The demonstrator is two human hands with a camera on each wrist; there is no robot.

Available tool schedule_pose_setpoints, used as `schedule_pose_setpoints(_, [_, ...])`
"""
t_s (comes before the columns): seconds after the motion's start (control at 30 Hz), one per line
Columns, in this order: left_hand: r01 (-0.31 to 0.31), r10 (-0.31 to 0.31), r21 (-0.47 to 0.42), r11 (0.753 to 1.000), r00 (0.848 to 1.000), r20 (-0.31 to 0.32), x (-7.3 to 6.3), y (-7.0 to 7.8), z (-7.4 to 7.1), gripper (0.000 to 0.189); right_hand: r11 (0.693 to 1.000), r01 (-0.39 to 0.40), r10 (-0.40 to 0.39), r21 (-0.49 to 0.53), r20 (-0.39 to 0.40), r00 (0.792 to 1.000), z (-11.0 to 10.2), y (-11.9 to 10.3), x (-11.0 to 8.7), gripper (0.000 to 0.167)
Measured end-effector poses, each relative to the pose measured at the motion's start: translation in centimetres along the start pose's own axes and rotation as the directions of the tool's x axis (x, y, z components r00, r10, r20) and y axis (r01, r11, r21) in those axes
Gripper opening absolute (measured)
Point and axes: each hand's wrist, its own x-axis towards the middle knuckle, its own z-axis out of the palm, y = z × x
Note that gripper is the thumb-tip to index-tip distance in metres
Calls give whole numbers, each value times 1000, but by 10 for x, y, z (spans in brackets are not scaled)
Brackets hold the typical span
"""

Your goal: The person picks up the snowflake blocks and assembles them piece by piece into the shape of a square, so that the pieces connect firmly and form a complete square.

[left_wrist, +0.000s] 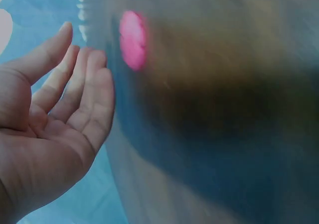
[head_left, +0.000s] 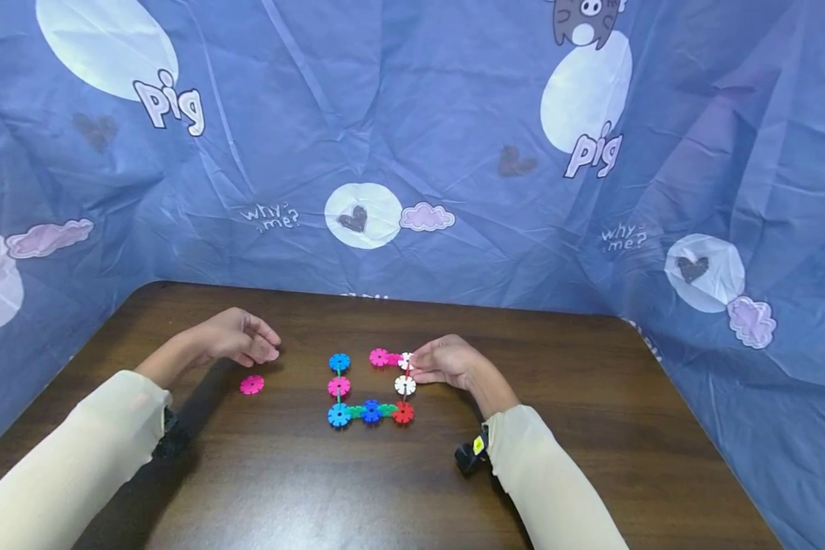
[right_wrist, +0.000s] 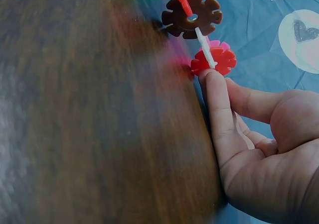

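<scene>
A U-shaped chain of interlocking plastic snowflake discs [head_left: 371, 412] lies on the table, in blue, pink, green, red and white. Its right arm turns inward at the top with a pink disc [head_left: 379, 357]. At that upper right corner my right hand [head_left: 454, 363] pinches the chain with thumb and fingertips, by a red disc [right_wrist: 214, 59] in the right wrist view. A brown disc [right_wrist: 194, 15] joins on further along. My left hand [head_left: 241, 338] hovers with fingers loosely bent, holding nothing. Just below it lies a loose pink disc [head_left: 251, 384], also blurred in the left wrist view.
The dark wooden table [head_left: 282, 481] has rounded back corners. A blue printed cloth [head_left: 385, 137] hangs behind it and at both sides. A small black device [head_left: 470, 455] is strapped to the right wrist.
</scene>
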Motion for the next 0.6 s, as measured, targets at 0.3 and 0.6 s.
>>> schedule_pose_setpoints(0.3, [-159, 149, 169, 973, 986, 71, -22, -28, -8, 40, 1000, -4, 4, -9, 2, 1000, 0, -2, 0, 17])
schedule_pose_setpoints(0.6, [-321, 279, 307, 896, 945, 174, -27, -16, 4, 23, 1000, -5, 5, -13, 1, 1000, 1, -1, -2, 15])
